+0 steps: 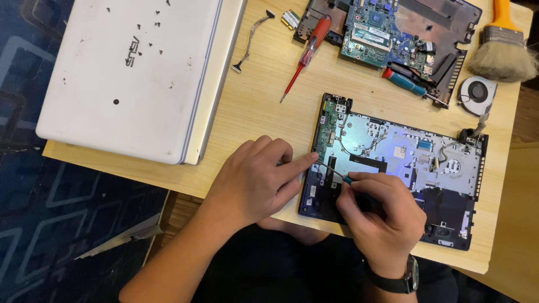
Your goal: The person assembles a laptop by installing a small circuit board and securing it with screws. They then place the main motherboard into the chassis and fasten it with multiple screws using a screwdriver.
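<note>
An opened laptop base, silver shield and small green board exposed, lies near the table's front edge. My right hand grips a thin screwdriver with a teal collar, its tip pointing at the base's left side by the green board. My left hand rests on the wood beside the base. Its index finger stretches to the base's left edge next to the screwdriver tip and holds nothing.
A closed white laptop with several loose screws on its lid lies at the left. At the back are a red-handled screwdriver, a motherboard in its casing, a teal-handled tool, a brush, a fan and a loose cable.
</note>
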